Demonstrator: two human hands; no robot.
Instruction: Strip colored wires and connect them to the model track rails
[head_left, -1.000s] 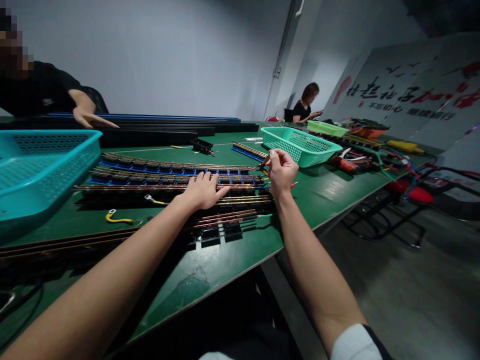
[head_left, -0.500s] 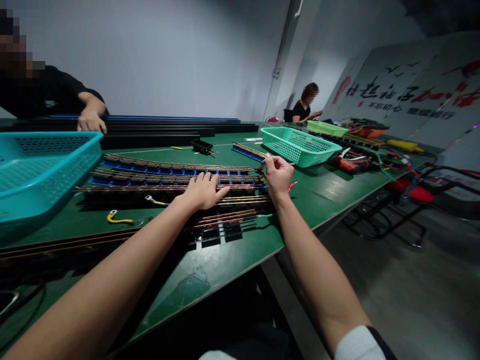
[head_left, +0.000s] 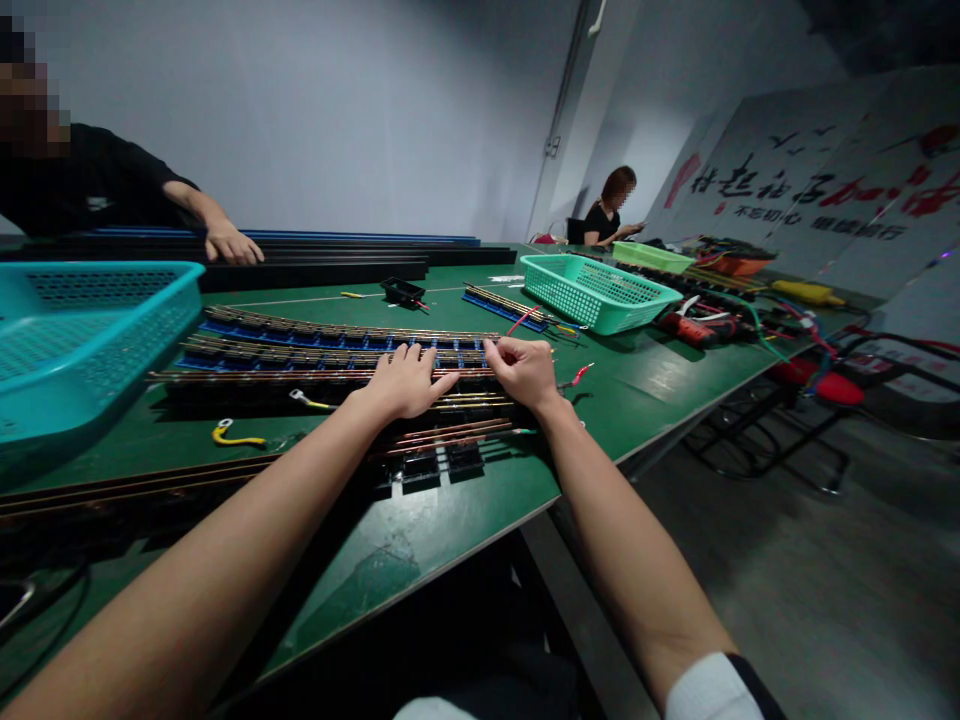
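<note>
My left hand [head_left: 406, 382] lies flat with spread fingers, pressing on long rails [head_left: 330, 377] with copper-coloured strips. Beside it, at the rails' right end, my right hand [head_left: 527, 372] is closed, its fingertips mostly hidden. A thin red wire [head_left: 523, 320] sticks up from behind its thumb and seems to be in its grip. Blue-based rails with brass strips [head_left: 315, 333] run just behind both hands. Nearer me are shorter copper-coloured strips [head_left: 450, 436] over black blocks. Another red wire end [head_left: 581, 375] pokes out right of my right wrist.
A blue basket [head_left: 161, 330] stands at left, a green basket [head_left: 600, 293] at back right, near red-handled pliers [head_left: 690, 328]. A short blue rail [head_left: 499, 303] and a small black box [head_left: 403, 292] lie behind. A co-worker's hand [head_left: 231, 243] rests on black rails; another person sits farther off.
My right hand has moved left and down onto the rails' ends, and a red wire now shows above it. My left hand stays put. The co-worker's hand has shifted right.
</note>
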